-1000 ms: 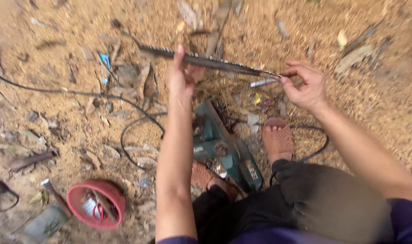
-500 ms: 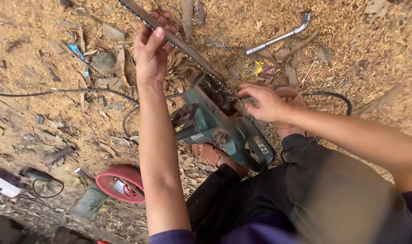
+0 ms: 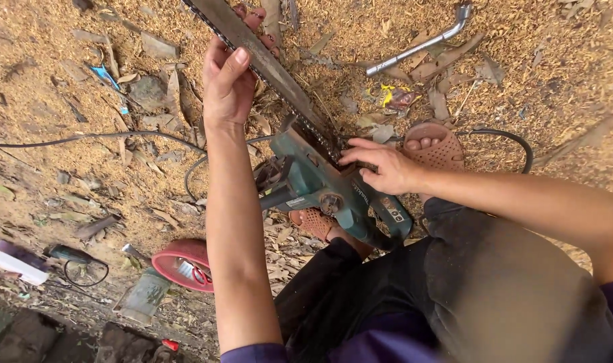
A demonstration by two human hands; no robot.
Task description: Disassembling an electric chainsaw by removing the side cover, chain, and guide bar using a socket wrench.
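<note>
On the sawdust ground lies one green chainsaw (image 3: 323, 188). The left hand (image 3: 227, 84) grips its one guide bar (image 3: 262, 64); the right hand (image 3: 381, 168), fingers spread, presses on the body near one small label (image 3: 395, 215). One metal wrench (image 3: 420, 44) lies apart.

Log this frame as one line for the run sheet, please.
left hand: grips guide bar | right hand: on chainsaw body by chain | metal wrench: lying on sawdust

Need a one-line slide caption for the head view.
Left hand grips the guide bar of a teal chainsaw; right hand rests on its body.
</note>
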